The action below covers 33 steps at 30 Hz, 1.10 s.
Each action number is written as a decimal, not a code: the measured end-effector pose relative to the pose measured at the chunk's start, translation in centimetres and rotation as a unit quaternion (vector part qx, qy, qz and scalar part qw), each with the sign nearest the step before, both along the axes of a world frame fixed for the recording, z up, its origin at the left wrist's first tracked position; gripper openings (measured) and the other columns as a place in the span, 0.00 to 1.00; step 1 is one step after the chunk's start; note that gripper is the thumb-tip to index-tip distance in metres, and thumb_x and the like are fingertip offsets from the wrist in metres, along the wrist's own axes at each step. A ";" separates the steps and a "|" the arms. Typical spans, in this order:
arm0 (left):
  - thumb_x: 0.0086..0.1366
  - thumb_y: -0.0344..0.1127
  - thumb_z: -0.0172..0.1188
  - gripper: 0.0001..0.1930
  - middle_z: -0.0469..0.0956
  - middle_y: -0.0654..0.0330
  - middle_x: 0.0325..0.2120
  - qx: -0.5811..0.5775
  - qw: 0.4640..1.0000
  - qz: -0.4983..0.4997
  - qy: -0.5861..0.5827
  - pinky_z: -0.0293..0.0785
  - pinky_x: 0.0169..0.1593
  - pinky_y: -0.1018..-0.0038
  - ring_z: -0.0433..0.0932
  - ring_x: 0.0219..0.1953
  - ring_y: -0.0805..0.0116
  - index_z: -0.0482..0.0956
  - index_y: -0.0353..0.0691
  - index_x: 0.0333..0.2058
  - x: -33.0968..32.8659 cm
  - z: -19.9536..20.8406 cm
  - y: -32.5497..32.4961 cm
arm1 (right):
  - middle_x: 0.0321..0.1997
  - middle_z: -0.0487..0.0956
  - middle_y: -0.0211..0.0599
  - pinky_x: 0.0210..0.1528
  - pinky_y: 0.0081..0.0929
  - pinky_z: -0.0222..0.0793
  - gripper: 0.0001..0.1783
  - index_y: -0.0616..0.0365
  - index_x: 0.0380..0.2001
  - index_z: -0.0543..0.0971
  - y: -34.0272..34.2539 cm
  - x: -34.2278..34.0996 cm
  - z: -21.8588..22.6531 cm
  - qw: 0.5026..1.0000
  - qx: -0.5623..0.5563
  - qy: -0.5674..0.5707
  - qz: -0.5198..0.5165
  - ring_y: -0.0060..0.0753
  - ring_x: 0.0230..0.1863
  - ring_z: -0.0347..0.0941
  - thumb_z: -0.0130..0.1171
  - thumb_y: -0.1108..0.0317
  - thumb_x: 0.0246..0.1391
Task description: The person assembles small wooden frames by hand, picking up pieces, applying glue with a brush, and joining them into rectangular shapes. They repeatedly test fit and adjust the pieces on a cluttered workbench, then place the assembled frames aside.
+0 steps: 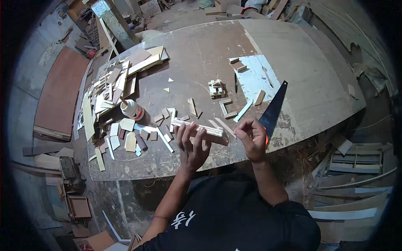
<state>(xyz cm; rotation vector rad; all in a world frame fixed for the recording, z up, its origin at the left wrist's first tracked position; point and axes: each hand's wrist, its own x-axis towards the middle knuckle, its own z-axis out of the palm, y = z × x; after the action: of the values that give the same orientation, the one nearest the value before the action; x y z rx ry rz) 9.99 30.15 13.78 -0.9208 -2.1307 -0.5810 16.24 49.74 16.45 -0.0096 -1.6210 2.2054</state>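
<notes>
My left hand is wrapped round a small block of wood, whose pale, rough upper side faces up. Close by on the right, my right hand pinches the end of a thin wooden strip between thumb and fingers. The strip slants up and left toward the block; whether the two touch, I cannot tell. Just beyond the right hand lies a handsaw with a dark blade and an orange handle, partly hidden by that hand. A small assembly of wood pieces stands farther off on the worktable.
Wood offcuts are heaped at the table's left. A white glue bottle with a brush handle stands near small loose blocks. A white sheet and a black pen lie at the right. Planks and frames crowd the floor.
</notes>
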 end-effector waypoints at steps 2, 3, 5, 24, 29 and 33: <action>0.49 0.33 0.71 0.33 0.61 0.46 0.55 -0.001 0.999 0.003 0.039 0.56 0.63 0.46 0.57 0.61 0.40 0.64 0.45 0.53 0.3 -0.2 -0.3 | 0.33 0.72 0.28 0.42 0.17 0.64 0.06 0.60 0.35 0.70 0.1 -0.1 0.0 1.000 0.001 0.005 -0.008 0.16 0.36 0.68 0.57 0.76 0.55; 0.51 0.32 0.70 0.30 0.61 0.49 0.55 0.023 0.999 -0.009 0.045 0.57 0.63 0.44 0.56 0.62 0.42 0.67 0.52 0.52 0.4 -0.6 -0.4 | 0.33 0.72 0.27 0.42 0.17 0.64 0.06 0.60 0.35 0.70 0.2 -0.2 0.0 1.000 0.001 0.007 -0.011 0.16 0.36 0.67 0.57 0.76 0.55; 0.53 0.33 0.69 0.27 0.60 0.52 0.56 0.046 0.997 -0.027 0.054 0.59 0.64 0.45 0.55 0.63 0.44 0.70 0.62 0.51 0.7 -1.5 -1.0 | 0.33 0.72 0.27 0.39 0.16 0.63 0.06 0.59 0.34 0.70 0.1 -0.3 0.0 1.000 -0.014 0.010 -0.018 0.14 0.34 0.66 0.56 0.77 0.55; 0.56 0.48 0.69 0.28 0.54 0.52 0.60 0.044 0.989 -0.038 0.136 0.57 0.65 0.52 0.49 0.66 0.41 0.67 0.81 0.54 0.2 -2.6 -1.7 | 0.32 0.75 0.34 0.45 0.23 0.71 0.06 0.60 0.34 0.70 0.3 -0.2 -0.7 1.000 0.001 -0.004 -0.024 0.23 0.36 0.74 0.57 0.78 0.54; 0.63 0.54 0.59 0.26 0.52 0.51 0.57 0.036 0.988 -0.022 0.149 0.57 0.63 0.47 0.52 0.62 0.44 0.60 0.80 0.58 0.4 -2.5 -1.7 | 0.32 0.76 0.34 0.43 0.22 0.71 0.07 0.60 0.34 0.70 0.3 -0.2 -0.6 1.000 0.003 0.002 -0.024 0.23 0.36 0.74 0.57 0.77 0.54; 0.64 0.55 0.57 0.26 0.53 0.51 0.56 0.032 0.984 -0.019 0.173 0.56 0.63 0.48 0.53 0.62 0.45 0.58 0.79 0.58 0.3 -2.3 -1.9 | 0.32 0.76 0.34 0.43 0.21 0.71 0.07 0.60 0.34 0.71 0.2 -0.2 -0.8 1.000 0.002 -0.006 -0.029 0.22 0.35 0.74 0.57 0.77 0.53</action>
<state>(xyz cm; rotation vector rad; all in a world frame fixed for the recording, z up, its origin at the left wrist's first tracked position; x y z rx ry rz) 10.25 28.29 11.43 -0.9524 -1.7770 -0.4678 16.02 49.92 15.67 -0.0680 -1.6109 2.1633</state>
